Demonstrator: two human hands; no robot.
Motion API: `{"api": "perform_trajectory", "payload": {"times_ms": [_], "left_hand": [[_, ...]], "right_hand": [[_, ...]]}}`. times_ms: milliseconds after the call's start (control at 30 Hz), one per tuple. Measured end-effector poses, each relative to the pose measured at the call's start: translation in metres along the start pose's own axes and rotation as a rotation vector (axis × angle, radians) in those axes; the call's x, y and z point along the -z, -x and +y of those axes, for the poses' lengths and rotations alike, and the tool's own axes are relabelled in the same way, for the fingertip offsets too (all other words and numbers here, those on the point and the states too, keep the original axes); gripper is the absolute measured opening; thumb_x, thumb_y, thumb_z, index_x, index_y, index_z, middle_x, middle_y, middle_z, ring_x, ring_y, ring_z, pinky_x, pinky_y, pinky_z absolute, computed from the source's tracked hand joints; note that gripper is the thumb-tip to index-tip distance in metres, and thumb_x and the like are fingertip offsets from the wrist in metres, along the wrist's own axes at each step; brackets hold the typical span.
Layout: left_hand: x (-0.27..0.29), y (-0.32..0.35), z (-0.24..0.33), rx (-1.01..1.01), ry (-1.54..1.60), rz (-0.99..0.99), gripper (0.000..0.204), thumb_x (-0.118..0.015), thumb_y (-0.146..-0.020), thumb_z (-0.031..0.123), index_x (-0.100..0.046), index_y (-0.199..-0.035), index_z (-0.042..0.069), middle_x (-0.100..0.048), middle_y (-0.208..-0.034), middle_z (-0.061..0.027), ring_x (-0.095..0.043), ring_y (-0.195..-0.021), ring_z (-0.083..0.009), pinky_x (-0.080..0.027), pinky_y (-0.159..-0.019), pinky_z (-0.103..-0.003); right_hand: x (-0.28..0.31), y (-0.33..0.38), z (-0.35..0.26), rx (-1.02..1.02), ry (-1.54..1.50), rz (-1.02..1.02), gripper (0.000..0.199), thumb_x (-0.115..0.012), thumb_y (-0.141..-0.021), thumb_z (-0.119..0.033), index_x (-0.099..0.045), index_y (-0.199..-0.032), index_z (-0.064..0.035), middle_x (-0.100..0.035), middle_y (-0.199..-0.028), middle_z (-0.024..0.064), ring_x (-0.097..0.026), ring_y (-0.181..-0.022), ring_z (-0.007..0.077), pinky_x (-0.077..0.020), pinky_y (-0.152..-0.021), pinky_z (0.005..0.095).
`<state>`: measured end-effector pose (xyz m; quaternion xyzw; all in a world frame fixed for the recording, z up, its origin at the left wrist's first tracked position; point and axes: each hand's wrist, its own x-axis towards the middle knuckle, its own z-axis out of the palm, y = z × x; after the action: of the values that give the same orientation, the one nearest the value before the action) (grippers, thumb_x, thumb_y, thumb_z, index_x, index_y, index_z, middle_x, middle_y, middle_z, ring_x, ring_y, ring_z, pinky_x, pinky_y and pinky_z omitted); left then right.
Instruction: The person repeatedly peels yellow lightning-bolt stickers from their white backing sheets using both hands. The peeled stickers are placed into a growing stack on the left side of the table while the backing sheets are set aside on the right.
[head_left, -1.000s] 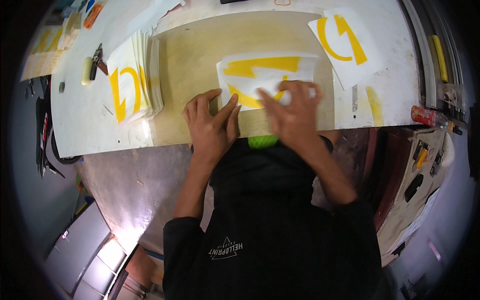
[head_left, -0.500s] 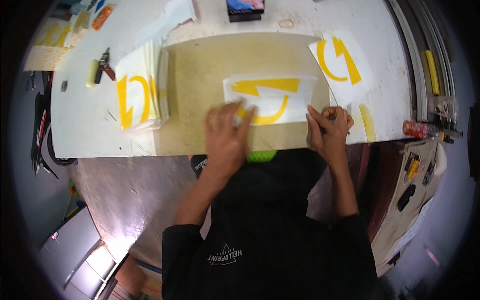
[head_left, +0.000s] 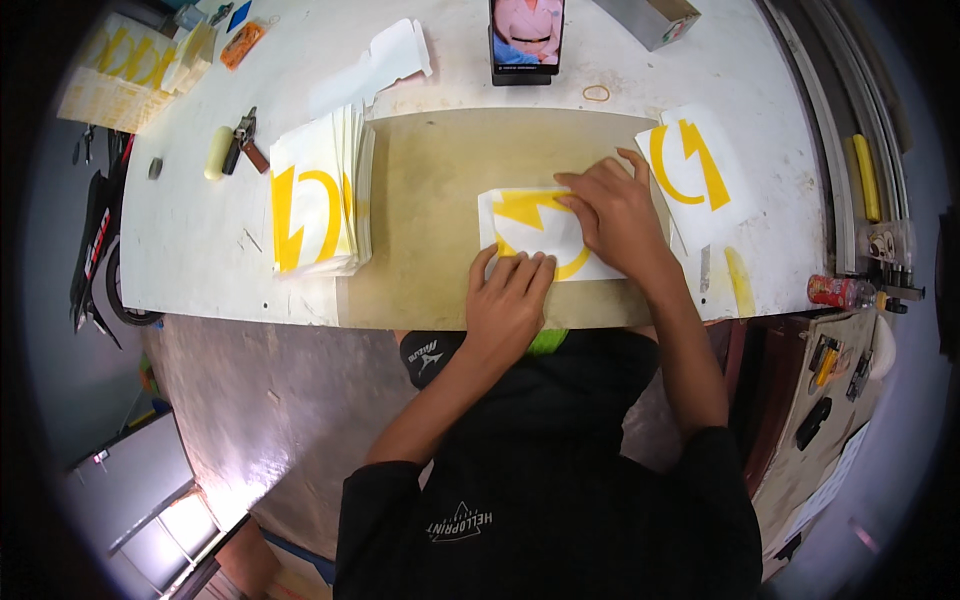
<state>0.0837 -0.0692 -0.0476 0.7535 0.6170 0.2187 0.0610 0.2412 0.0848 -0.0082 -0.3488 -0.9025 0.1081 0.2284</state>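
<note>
At the far left, about nine o'clock on the white table [head_left: 200, 250], a stack of sheets [head_left: 318, 195] with yellow shapes lies untouched, with a cream cylinder and keys [head_left: 232, 145] just beyond it at ten o'clock. A tan mat [head_left: 430, 200] covers the table's middle. On it, at centre, lies the sheet in hand, a white sticker sheet [head_left: 525, 225] printed with a yellow arrow and arc.

The left hand [head_left: 510, 300] lies flat, fingers together, pressing the sheet's near edge at six o'clock. The right hand [head_left: 615, 210] rests spread on the sheet's right part, fingertips toward its top; whether it pinches a layer cannot be told, as the hand covers that edge.

Judged step: smoothing or peeling the sheet while pinning it. The next move calls for steady downward pressure and an even stroke.

At three o'clock a finished sheet [head_left: 695, 175] lies apart; a phone [head_left: 527, 40] stands at twelve.
</note>
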Motion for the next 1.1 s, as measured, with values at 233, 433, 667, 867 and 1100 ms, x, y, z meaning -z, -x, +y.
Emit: {"api": "perform_trajectory", "payload": {"times_ms": [233,433,667,867,1100], "left_hand": [[0.016,-0.026,-0.015,0.076,-0.031,-0.168,0.074,-0.066,-0.095,0.034,-0.042,-0.155,-0.001,-0.03,-0.168,-0.0219,-0.028,-0.157,-0.0338,-0.018,-0.126,-0.061],[0.019,-0.028,-0.026,0.067,-0.042,-0.23,0.086,-0.06,-0.097,0.046,-0.031,-0.161,-0.004,-0.026,-0.17,-0.0222,-0.024,-0.159,-0.0343,-0.013,-0.127,-0.061],[0.024,-0.034,-0.028,0.044,-0.035,-0.233,0.085,-0.058,-0.098,0.047,-0.033,-0.159,-0.007,-0.027,-0.17,-0.0228,-0.024,-0.159,-0.035,-0.01,-0.127,-0.063],[0.019,-0.032,-0.034,0.001,-0.109,-0.222,0.085,-0.052,-0.1,0.052,-0.034,-0.159,-0.007,-0.026,-0.169,-0.0247,-0.023,-0.159,-0.0379,-0.009,-0.126,-0.065],[0.022,-0.033,-0.037,-0.025,-0.102,-0.228,0.085,-0.051,-0.101,0.053,-0.034,-0.158,-0.008,-0.025,-0.17,-0.0253,-0.022,-0.159,-0.0387,-0.008,-0.126,-0.065]], "right_hand": [[-0.036,0.007,0.005,-0.087,0.189,0.133,0.022,-0.075,-0.088,-0.018,-0.076,-0.108,-0.0085,-0.07,-0.115,0.0078,-0.062,-0.115,0.0262,-0.0336,-0.116,0.0563],[-0.035,0.043,-0.035,-0.078,0.032,-0.135,0.055,-0.057,-0.106,-0.034,-0.056,-0.145,0.0042,-0.05,-0.158,0.0177,-0.043,-0.149,0.035,-0.0202,-0.124,0.0635],[0.001,0.076,0.0,-0.273,0.16,-0.13,0.054,-0.06,-0.104,-0.027,-0.053,-0.147,0.0032,-0.048,-0.159,0.0199,-0.041,-0.151,0.0361,-0.0131,-0.124,0.0676],[0.057,0.145,0.06,-0.529,0.247,0.279,0.042,-0.075,-0.093,-0.014,-0.064,-0.128,0.0053,-0.061,-0.131,0.026,-0.06,-0.116,0.043,-0.0412,-0.104,0.0544],[0.072,0.219,0.085,-1.063,-0.072,0.383,0.032,-0.077,-0.097,-0.019,-0.065,-0.117,0.003,-0.066,-0.099,0.0115,-0.063,-0.09,0.0198,-0.0514,-0.082,0.0324]]}}
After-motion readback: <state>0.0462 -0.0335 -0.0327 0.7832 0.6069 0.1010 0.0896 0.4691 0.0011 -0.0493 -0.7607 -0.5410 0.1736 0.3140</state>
